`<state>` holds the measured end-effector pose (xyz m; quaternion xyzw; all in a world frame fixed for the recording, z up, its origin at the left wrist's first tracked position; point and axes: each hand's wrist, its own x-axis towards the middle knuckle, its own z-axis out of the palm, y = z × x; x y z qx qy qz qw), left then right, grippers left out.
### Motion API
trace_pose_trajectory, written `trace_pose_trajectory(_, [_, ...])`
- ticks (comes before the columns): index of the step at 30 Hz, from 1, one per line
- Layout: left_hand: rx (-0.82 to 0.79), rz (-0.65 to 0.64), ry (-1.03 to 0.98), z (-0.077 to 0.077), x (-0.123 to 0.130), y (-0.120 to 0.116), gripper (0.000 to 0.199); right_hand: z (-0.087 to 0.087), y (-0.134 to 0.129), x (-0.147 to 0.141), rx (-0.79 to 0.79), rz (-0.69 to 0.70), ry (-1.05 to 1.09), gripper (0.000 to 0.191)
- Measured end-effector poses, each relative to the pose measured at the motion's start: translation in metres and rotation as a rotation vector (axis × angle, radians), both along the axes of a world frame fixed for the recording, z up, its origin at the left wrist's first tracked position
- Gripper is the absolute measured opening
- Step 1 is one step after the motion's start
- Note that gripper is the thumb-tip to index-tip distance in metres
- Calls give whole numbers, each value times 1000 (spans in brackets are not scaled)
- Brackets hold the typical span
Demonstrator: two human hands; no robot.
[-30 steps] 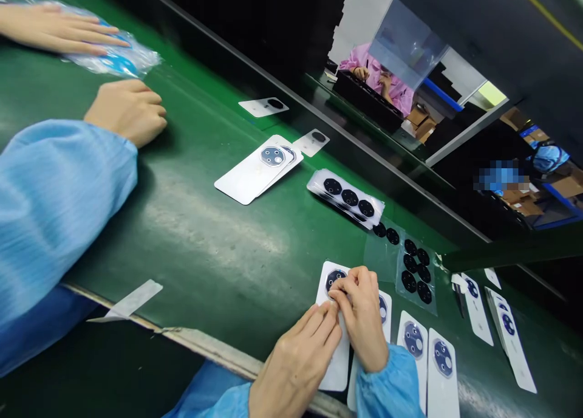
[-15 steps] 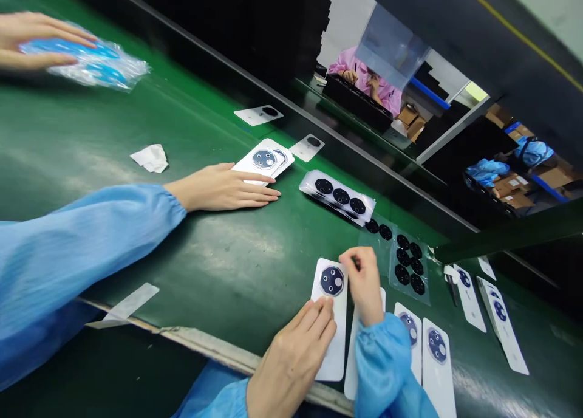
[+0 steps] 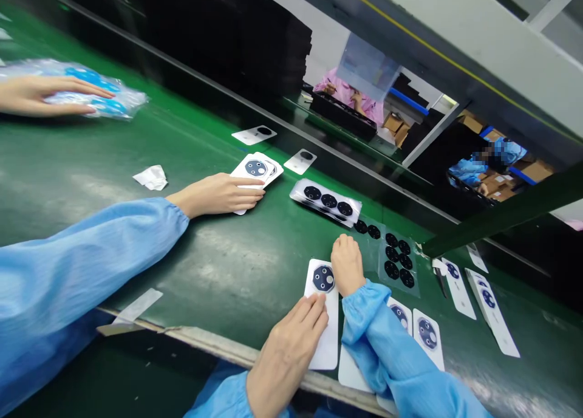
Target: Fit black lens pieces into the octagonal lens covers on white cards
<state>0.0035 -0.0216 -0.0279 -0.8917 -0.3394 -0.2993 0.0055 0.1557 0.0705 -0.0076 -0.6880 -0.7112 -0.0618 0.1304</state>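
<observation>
My left hand lies with extended fingers on a white card, just below the card's dark octagonal piece with several round spots. My right hand is curled closed beside the card's upper right edge, and its fingertips are hidden. Under and beside my right sleeve lie more white cards, partly covered. Behind my right hand, clear sheets carry black discs.
At the left, a co-worker's hand rests on stacked white cards; another hand touches a plastic bag. A stack of disc strips, crumpled paper, tweezers and a green post are also there.
The camera view has shifted. My right hand has turned, its knuckles now upward, and sits closer to the dark piece. My left hand stays on the card.
</observation>
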Motion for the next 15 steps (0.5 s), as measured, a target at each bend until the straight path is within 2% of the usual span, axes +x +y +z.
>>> trace_pose_trajectory(3, [-2,-14,1,3,-1,2,29,8,-6,4,-20,8,-15,38])
trace_pose_trajectory(6, [-178,-90,84,18,-7,13,19,22,-19,14,-18,-2,13,43])
trace_pose_trajectory(8, [-328,-137,125,32,-11,28,17,30,-38,19,8,-9,37,41])
trace_pose_trajectory(10, [-401,-174,60,44,-11,47,18,32,-65,18,25,26,64,34])
trace_pose_trajectory(11, [-409,-177,37,48,-10,58,18,31,-80,16,15,75,86,29])
trace_pose_trajectory(13, [-411,-151,23,53,-4,81,16,25,-108,9,8,278,176,30])
trace_pose_trajectory(15, [-432,-159,48,53,6,101,17,15,-129,3,24,376,198,34])
